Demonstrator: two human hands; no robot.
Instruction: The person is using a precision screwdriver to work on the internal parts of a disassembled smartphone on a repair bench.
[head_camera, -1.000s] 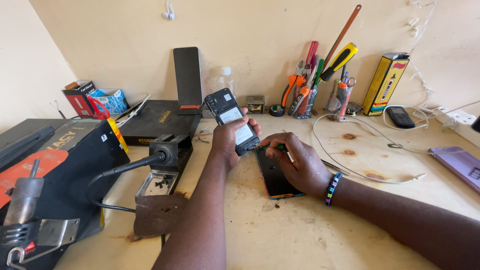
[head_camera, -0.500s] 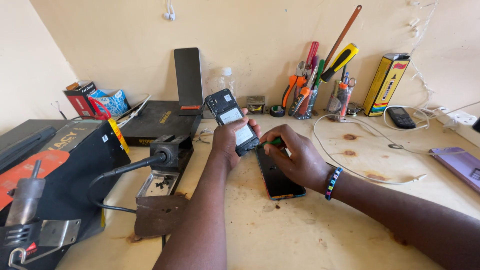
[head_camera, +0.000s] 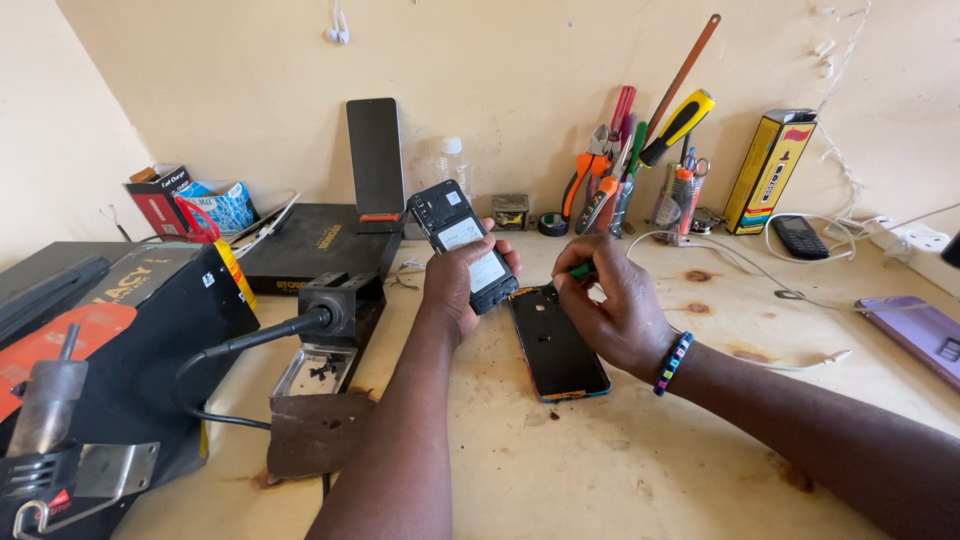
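My left hand (head_camera: 458, 283) grips an opened black phone (head_camera: 462, 242) with its back cover off, tilted up above the wooden bench. A white battery label shows on its inside. My right hand (head_camera: 612, 305), with a beaded bracelet at the wrist, pinches a small green-handled tool (head_camera: 572, 273) whose tip points at the lower edge of that phone. Just below both hands the phone's black back cover (head_camera: 556, 345) lies flat on the bench.
A black hot-air station with hose and nozzle holder (head_camera: 338, 307) stands at the left, with a small metal tray of screws (head_camera: 320, 370) beside it. At the back wall are a tool cup (head_camera: 622, 190), a yellow box (head_camera: 768, 170), a propped phone (head_camera: 374, 158). A purple phone (head_camera: 920, 333) lies at the right.
My right hand has lifted from the back cover and brought the green tool to the bottom edge of the held phone. The left hand has barely moved.
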